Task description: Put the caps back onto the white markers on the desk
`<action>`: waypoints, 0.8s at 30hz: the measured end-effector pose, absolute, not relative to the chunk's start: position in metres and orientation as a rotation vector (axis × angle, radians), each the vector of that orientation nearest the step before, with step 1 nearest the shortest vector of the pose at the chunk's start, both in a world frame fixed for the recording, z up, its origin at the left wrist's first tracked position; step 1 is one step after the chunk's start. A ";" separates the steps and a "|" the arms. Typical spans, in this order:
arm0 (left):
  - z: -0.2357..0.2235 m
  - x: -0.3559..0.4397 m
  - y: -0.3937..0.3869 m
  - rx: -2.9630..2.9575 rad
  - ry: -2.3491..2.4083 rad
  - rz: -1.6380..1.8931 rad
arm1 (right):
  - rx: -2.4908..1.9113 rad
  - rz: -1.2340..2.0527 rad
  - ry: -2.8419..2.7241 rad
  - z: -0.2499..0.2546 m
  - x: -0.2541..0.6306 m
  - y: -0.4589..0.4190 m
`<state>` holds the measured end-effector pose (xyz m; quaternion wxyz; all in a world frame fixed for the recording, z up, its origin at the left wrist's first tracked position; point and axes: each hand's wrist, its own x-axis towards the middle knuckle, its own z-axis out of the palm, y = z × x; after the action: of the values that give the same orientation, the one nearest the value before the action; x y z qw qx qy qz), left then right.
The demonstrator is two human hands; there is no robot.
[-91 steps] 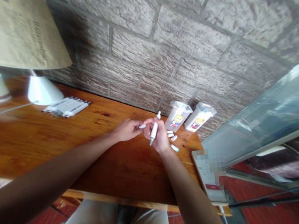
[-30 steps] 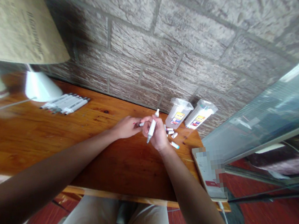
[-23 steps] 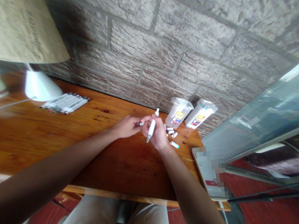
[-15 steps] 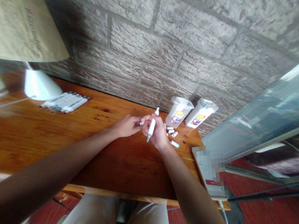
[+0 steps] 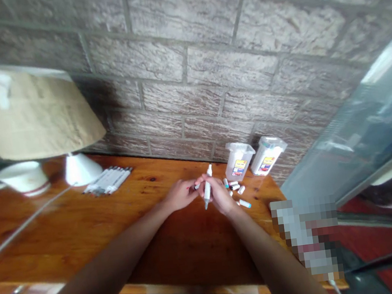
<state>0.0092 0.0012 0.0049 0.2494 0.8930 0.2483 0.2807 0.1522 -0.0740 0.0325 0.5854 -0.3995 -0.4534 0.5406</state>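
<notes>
A white marker point(image 5: 207, 192) slants upward in my right hand point(image 5: 220, 195), its fingers closed around the barrel. Right beside it, my left hand point(image 5: 181, 195) is curled with its fingertips meeting the right fingers. A small white piece with a dark end point(image 5: 197, 186), like a marker cap, shows between the two hands. The left fingers are partly hidden, so their exact hold on it is unclear. Several loose marker caps point(image 5: 245, 203) lie on the wooden table to the right of my right hand.
Two clear plastic containers point(image 5: 238, 168) point(image 5: 267, 159) with labels stand by the brick wall. Several markers point(image 5: 109, 180) lie in a row near the lamp point(image 5: 81, 169), with a white cup point(image 5: 28, 179) farther left. A cable point(image 5: 29, 220) crosses the table's left side.
The camera view has tilted up and levelled, so more wall shows. Both hands stay together with the marker in the right, which now points more upright.
</notes>
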 end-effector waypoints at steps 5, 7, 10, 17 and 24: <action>0.006 0.009 0.000 2.394 0.696 0.730 | -0.855 1.244 -0.973 0.057 0.148 -0.078; 0.005 0.010 -0.001 2.384 0.689 0.746 | -0.789 1.216 -0.937 0.076 0.145 -0.076; 0.002 0.011 -0.001 2.378 0.715 0.756 | -0.751 1.171 -0.968 0.111 0.138 -0.068; 0.001 0.013 0.001 2.324 0.746 0.727 | -0.755 1.038 -0.908 0.183 0.143 -0.066; -0.001 0.016 0.003 2.299 0.795 0.695 | -0.755 0.814 -0.980 0.218 0.160 -0.093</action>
<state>0.0159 0.0032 -0.0010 0.3011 0.8667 0.2995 0.2619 0.1598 -0.0927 0.2177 0.7381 -0.3439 -0.4465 0.3709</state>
